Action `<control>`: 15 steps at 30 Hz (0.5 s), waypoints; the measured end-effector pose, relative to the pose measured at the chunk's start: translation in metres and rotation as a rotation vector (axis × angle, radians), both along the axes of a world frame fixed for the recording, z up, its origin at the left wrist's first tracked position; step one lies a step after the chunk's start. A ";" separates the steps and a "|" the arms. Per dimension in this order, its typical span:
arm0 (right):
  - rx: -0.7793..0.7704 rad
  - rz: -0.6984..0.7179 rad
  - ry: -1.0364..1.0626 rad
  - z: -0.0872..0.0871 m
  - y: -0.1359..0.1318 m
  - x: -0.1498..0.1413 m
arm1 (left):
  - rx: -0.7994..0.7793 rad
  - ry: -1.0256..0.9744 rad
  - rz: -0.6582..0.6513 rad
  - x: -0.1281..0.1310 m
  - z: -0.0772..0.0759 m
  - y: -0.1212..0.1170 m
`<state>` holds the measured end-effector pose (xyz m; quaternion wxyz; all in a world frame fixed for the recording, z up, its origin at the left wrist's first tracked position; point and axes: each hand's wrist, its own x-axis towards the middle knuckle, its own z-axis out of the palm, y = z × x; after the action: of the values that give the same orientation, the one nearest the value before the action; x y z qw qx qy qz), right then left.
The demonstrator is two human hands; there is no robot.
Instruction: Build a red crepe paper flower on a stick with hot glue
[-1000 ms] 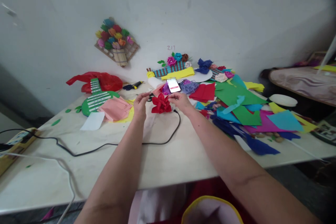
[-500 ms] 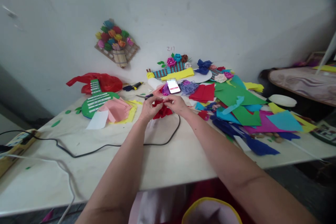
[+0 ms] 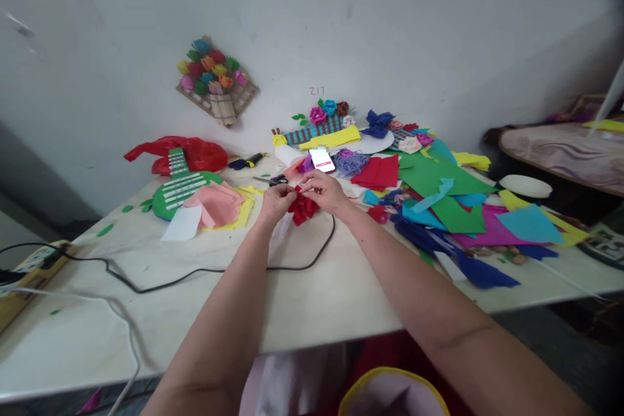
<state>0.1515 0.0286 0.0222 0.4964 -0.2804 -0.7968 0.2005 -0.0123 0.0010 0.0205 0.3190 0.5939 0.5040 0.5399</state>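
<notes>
Between my two hands, over the middle of the table, is a piece of gathered red crepe paper (image 3: 303, 209). My left hand (image 3: 277, 201) pinches its upper left side with thumb and fingers. On the upper right, my right hand (image 3: 324, 191) pinches the same paper, its fingertips close to those of the left. The folds hang down below the fingertips. Just behind the hands lie scissors (image 3: 277, 179) with dark handles. A phone (image 3: 322, 160) with a lit screen rests beyond my right hand.
To the left is a green guitar-shaped craft (image 3: 168, 198), with pink crepe paper (image 3: 214, 203) beside it. Coloured sheets, among them a green one (image 3: 441, 172), cover the right side. A black cable (image 3: 195, 271) crosses the table in front of a power strip (image 3: 36, 279).
My left hand has shifted slightly down, uncovering the scissors' handles. The right hand has risen a little, and the red paper hangs more bunched beneath the fingers.
</notes>
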 end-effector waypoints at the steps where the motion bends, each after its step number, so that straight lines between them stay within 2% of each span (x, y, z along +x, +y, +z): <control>1: -0.004 0.030 0.017 0.000 -0.001 0.000 | -0.018 -0.022 0.005 0.000 0.000 0.001; 5: -0.042 0.110 0.040 0.001 -0.002 -0.001 | -0.064 -0.066 0.016 0.000 0.000 0.001; 10: -0.157 0.051 -0.036 -0.001 -0.003 0.000 | -0.113 -0.135 0.022 -0.001 -0.001 0.001; 15: -0.187 0.042 -0.057 0.000 -0.005 0.000 | -0.134 -0.181 0.026 -0.003 -0.004 0.004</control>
<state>0.1512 0.0237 0.0219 0.4409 -0.3145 -0.7939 0.2764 -0.0150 0.0049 0.0169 0.3952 0.5134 0.5156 0.5608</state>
